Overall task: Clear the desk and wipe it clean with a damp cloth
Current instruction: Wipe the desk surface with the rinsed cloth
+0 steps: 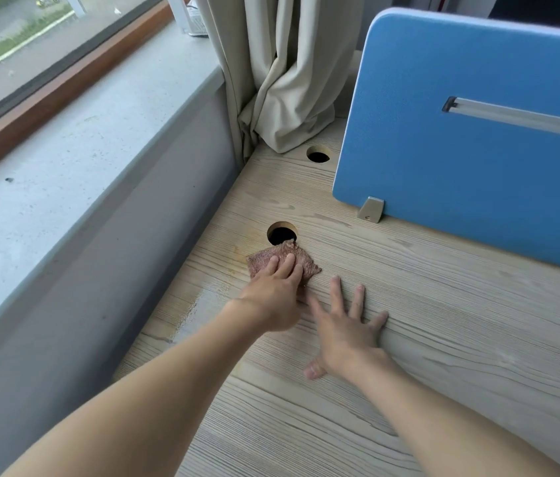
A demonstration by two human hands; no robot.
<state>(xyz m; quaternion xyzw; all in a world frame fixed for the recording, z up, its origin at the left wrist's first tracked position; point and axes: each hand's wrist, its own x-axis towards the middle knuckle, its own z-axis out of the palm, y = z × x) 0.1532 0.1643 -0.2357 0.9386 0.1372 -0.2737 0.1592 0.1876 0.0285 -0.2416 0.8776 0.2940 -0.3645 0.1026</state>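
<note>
Two grips lie flat on the wooden counter (444,339) mid-frame: the left grip (271,297) presses straight fingers onto the brown cloth (301,255) at a round hole's (281,234) lower rim, the right grip (344,333) beside it spread wide, holding nothing.

Daylight, bright and even, came in through the window (13,46) at upper left. No hard shadows; only a soft, faint darkening on the desk (444,339) under the right hand (347,335) and in the curtain (292,80) folds. Wet patch (203,301) near the desk's left edge threw back a pale sheen of window light. Street beyond the glass slightly washed out. Focus sharp on the wood grain; the right hand's forefinger showed slight motion smear. Wide-angle bowing marked: sill (82,149) and blue partition (461,149) curved, forearms stretched toward the bottom edge.
</note>
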